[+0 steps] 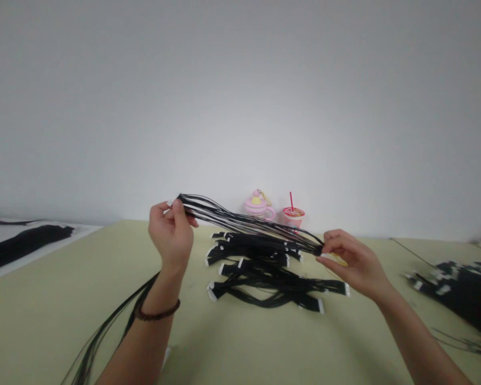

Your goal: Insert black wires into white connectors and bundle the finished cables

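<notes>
Head view: left hand pinches one end of a bundle of thin black wires between thumb and curled fingers. Right hand pinches the opposite end, thumb and fingertips pressed together. Bundle is suspended above a heap of black cables with white connectors, which lies on a pale green table. Pink cup with red straw stands beyond the heap; further black cables lie to its right.
</notes>
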`<act>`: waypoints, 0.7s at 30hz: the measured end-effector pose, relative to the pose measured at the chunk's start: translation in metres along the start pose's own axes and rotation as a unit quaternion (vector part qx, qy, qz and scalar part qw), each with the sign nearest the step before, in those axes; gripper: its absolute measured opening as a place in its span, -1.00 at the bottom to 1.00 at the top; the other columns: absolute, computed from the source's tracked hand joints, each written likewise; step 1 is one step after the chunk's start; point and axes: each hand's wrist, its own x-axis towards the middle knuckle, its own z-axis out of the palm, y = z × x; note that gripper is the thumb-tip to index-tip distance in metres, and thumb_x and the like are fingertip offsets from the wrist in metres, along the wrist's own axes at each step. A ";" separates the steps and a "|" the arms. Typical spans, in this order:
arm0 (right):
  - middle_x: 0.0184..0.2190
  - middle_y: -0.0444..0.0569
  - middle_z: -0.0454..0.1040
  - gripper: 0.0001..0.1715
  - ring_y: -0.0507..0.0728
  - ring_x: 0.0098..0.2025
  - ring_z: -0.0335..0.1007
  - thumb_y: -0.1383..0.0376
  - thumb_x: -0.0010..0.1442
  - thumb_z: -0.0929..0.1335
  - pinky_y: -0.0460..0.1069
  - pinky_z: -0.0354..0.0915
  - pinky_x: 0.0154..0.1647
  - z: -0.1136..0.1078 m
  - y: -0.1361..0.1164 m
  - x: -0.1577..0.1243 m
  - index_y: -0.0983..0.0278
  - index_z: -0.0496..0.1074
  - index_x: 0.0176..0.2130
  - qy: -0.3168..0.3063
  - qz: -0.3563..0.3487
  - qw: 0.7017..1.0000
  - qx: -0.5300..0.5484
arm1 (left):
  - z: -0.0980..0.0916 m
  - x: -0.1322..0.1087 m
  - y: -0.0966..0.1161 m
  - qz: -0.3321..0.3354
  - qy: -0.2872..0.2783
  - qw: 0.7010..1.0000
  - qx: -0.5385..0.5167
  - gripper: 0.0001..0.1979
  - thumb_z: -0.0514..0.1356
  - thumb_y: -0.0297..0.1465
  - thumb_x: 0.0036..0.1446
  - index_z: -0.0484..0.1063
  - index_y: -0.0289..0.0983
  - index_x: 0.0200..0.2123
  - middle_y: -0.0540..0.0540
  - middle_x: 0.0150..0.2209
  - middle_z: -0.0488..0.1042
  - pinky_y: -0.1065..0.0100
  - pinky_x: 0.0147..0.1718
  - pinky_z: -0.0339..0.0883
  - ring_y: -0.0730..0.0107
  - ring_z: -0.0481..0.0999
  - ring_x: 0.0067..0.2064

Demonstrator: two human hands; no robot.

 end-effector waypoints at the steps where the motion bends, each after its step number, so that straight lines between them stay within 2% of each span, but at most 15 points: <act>1: -0.29 -0.01 0.38 -0.87 0.11 -0.22 0.39 0.36 0.10 0.45 -0.04 0.41 -0.29 0.000 0.000 0.000 0.19 0.42 -0.33 0.002 -0.002 1.000 -0.003 | 0.002 0.000 0.000 -0.023 0.008 0.999 -0.036 -0.86 0.17 -0.38 0.18 0.21 -0.22 -0.33 0.13 -0.64 0.44 0.50 -0.59 0.33 0.51 0.44 -0.62; 3: -0.30 -0.02 0.38 -0.86 0.10 -0.24 0.39 0.37 0.10 0.45 -0.03 0.39 -0.29 0.001 0.001 0.000 0.19 0.41 -0.33 0.012 -0.005 1.000 -0.004 | 0.005 0.001 0.002 -0.087 0.012 0.990 -0.113 -0.86 0.18 -0.38 0.16 0.23 -0.23 -0.36 0.11 -0.58 0.48 0.44 -0.51 0.43 0.49 0.49 -0.56; 6: -0.32 -0.03 0.38 -0.84 0.10 -0.26 0.39 0.39 0.08 0.46 -0.04 0.37 -0.32 0.001 0.001 0.000 0.19 0.41 -0.34 0.040 -0.014 0.999 -0.001 | 0.008 0.003 0.010 -0.168 -0.018 0.968 -0.185 -0.84 0.22 -0.41 0.10 0.26 -0.26 -0.44 0.08 -0.54 0.50 0.40 -0.43 0.49 0.50 0.52 -0.51; 10: -0.36 -0.04 0.39 -0.84 0.08 -0.30 0.39 0.39 0.03 0.48 -0.06 0.37 -0.36 -0.001 -0.004 0.002 0.21 0.43 -0.40 0.065 -0.012 0.998 0.011 | 0.004 0.007 0.015 -0.204 -0.070 0.953 -0.212 -0.82 0.27 -0.48 -0.04 0.28 -0.29 -0.55 0.04 -0.54 0.51 0.43 -0.46 0.48 0.49 0.51 -0.50; 13: -0.36 -0.02 0.40 -0.87 0.09 -0.32 0.41 0.33 -0.01 0.51 -0.07 0.39 -0.42 -0.003 -0.009 0.003 0.22 0.49 -0.40 0.048 0.021 0.998 0.030 | -0.001 0.009 0.012 -0.212 -0.113 0.952 -0.192 -0.84 0.28 -0.51 -0.18 0.32 -0.29 -0.59 0.02 -0.56 0.50 0.44 -0.52 0.46 0.47 0.49 -0.51; 15: -0.37 -0.01 0.42 -0.87 0.08 -0.34 0.42 0.28 -0.02 0.52 -0.07 0.39 -0.45 -0.003 -0.011 0.004 0.23 0.51 -0.44 0.041 0.038 0.998 0.036 | -0.003 0.010 0.008 -0.214 -0.145 0.952 -0.161 -0.87 0.30 -0.51 -0.25 0.40 -0.28 -0.54 0.02 -0.58 0.48 0.46 -0.56 0.44 0.46 0.47 -0.53; 18: -0.42 -0.01 0.42 -0.77 0.06 -0.41 0.40 0.20 0.03 0.49 -0.08 0.38 -0.48 -0.001 -0.010 0.005 0.25 0.47 -0.55 0.056 0.070 0.995 0.049 | -0.006 0.011 0.005 -0.209 -0.197 0.953 -0.093 -0.74 0.29 -0.49 -0.26 0.52 -0.24 -0.37 0.02 -0.58 0.46 0.51 -0.60 0.38 0.47 0.43 -0.54; 21: -0.44 -0.01 0.43 -0.68 0.06 -0.42 0.42 0.11 -0.02 0.51 -0.07 0.41 -0.47 0.001 -0.005 0.005 0.26 0.44 -0.53 0.078 0.126 0.986 0.076 | -0.010 0.013 0.004 -0.205 -0.246 0.947 -0.024 -0.80 0.27 -0.46 -0.24 0.56 -0.26 -0.41 -0.01 -0.58 0.46 0.51 -0.58 0.37 0.47 0.43 -0.54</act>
